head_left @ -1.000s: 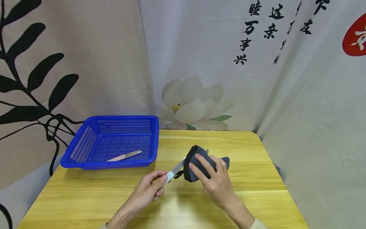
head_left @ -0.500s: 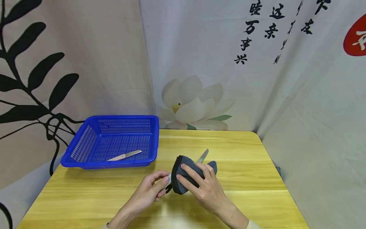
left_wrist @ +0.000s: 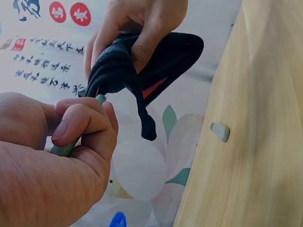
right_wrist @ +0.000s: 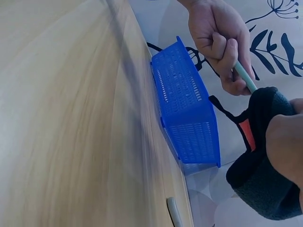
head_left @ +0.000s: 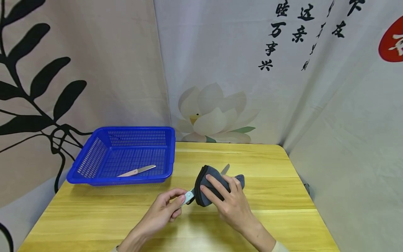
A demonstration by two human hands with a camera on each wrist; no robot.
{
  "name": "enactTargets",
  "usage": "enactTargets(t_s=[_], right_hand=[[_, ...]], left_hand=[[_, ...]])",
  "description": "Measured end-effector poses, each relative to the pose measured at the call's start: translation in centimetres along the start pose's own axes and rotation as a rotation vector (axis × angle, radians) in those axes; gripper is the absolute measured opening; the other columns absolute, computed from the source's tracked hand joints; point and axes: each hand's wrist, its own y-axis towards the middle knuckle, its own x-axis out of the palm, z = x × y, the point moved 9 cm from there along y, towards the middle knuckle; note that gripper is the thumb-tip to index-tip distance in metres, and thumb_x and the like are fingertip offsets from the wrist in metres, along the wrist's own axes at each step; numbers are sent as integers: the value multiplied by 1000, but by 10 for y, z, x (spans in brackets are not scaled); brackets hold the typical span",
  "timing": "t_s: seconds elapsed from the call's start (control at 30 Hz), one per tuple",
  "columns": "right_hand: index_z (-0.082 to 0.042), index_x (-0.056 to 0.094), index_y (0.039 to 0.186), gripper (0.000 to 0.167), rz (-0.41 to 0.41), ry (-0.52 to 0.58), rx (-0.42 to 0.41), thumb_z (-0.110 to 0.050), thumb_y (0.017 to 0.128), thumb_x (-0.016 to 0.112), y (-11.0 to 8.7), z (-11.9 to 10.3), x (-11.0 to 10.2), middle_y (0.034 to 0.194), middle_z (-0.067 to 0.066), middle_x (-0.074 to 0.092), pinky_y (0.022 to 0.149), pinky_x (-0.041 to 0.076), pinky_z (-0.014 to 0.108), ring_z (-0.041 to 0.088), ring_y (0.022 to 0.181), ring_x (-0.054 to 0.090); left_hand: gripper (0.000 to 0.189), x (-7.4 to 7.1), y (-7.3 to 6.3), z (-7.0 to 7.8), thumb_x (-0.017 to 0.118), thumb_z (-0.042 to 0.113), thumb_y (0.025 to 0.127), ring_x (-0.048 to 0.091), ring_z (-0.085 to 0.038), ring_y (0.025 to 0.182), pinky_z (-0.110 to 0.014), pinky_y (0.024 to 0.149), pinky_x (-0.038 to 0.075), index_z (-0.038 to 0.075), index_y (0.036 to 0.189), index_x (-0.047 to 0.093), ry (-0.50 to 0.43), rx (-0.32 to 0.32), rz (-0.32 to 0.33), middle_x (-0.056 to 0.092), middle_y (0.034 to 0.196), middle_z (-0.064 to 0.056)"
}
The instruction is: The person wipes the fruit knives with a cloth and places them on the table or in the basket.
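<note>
My left hand [head_left: 167, 206] pinches a knife by its pale blue-green handle [head_left: 188, 196]. The knife's blade is mostly hidden inside a folded dark blue-grey fleecy cloth [head_left: 214, 171] with black edging. My right hand [head_left: 234, 204] grips this cloth around the blade, fingers spread over its top. A black loop [left_wrist: 147, 125] hangs from the cloth's edge, and a strip of red lining [right_wrist: 247, 135] shows in the right wrist view. Behind the cloth a second knife [head_left: 225, 169] lies on the table, its lower part covered from the head view.
A blue plastic basket [head_left: 168, 154] stands at the table's back left. Inside it lies another knife [head_left: 138, 170] with a pale handle. The wooden table [head_left: 267, 227] ends at a fabric backdrop [head_left: 220, 70] printed with a flower and characters.
The cloth in my right hand has slid along the blade down to the handle, then back up a little. The left hand has stayed nearly in place.
</note>
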Motion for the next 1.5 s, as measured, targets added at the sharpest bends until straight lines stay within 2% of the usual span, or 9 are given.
enactTargets(t_s=[0.3,0.47,0.7,0.9,1.13,1.3,1.5], right_hand=[[-24,78,142,53,1,-27,42,0,100,55,-3,13,-1,155,10,70,98,48,53,42,123,63],[-23,79,140,49,15,-33,48,-1,105,53,-3,18,-3,153,11,72,96,47,54,42,118,62],[-22,77,144,52,-1,-36,67,0,106,49,-6,24,-3,154,12,70,98,46,57,44,117,61],[-21,76,145,45,-1,-51,87,-7,113,48,-8,30,-6,154,14,70,96,45,57,44,117,60],[-18,77,143,42,47,-78,115,-9,115,48,-8,39,-14,152,18,71,92,46,56,46,115,60],[-18,79,141,40,84,-42,83,-8,116,49,-4,29,-18,149,18,72,91,45,56,45,114,60],[-19,81,135,39,126,16,-39,-4,114,52,2,3,-17,144,15,76,95,48,53,43,114,65]], left_hand=[[38,1,-1,2,54,25,121,43,-2,62,-16,56,36,-7,139,63,2,6,1,49,78,4],[37,1,-1,3,54,23,121,43,-1,62,-16,56,36,-9,138,63,11,25,-1,50,78,5],[38,1,-1,2,53,25,122,43,-1,63,-16,56,36,-8,138,63,13,24,-8,49,78,5],[38,2,-1,2,53,25,122,43,-1,62,-16,56,36,-8,139,64,10,19,-12,49,79,6],[42,-3,-2,1,54,27,121,44,-2,63,-15,57,37,-7,143,63,12,-5,36,49,76,6],[42,-6,-1,-1,55,28,121,44,-3,63,-16,56,37,-7,143,62,-8,-25,75,49,76,6],[41,-4,1,-2,56,28,121,44,-3,64,-16,56,37,-6,143,62,-9,-25,77,50,79,4]])
